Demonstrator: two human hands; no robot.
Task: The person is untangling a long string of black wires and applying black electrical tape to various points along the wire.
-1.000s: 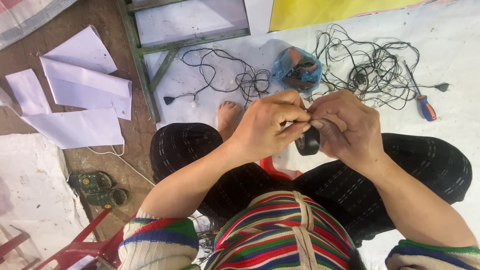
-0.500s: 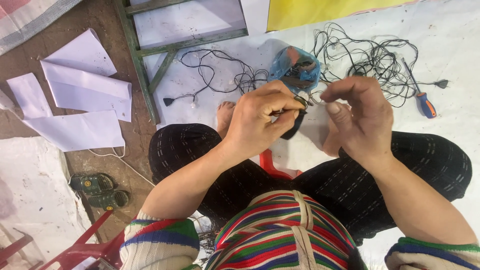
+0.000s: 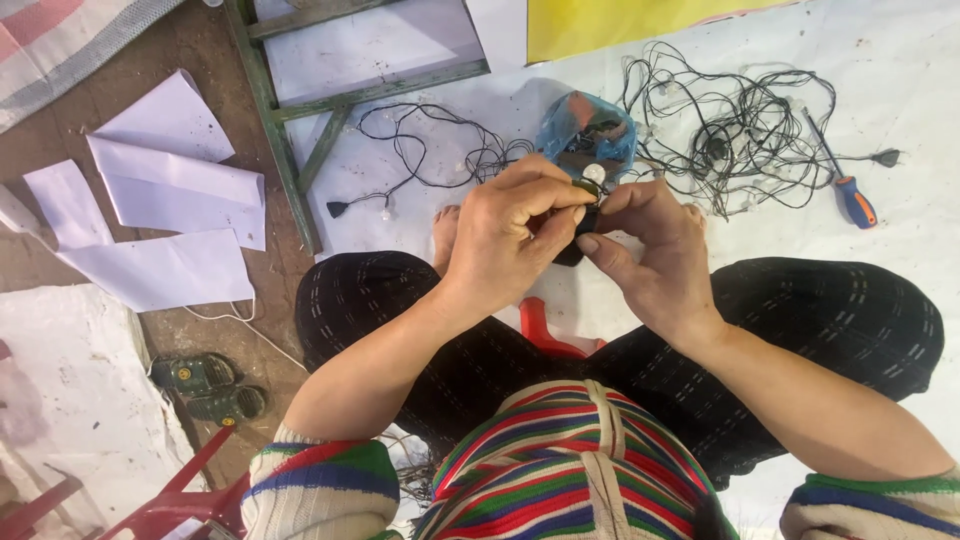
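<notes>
Above lap: both hands' fingers point(image 3: 548, 205) pinched on small black part point(image 3: 572, 250).

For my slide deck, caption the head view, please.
Both hands, left hand and right hand, pinch a small black part above tangled wires.

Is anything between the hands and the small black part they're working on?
Nothing visible. The left hand and right hand both already pinch the black part directly, above the lap. The wire tangle, blue bag and screwdriver lie on the sheet beyond, apart from the hands.
</notes>
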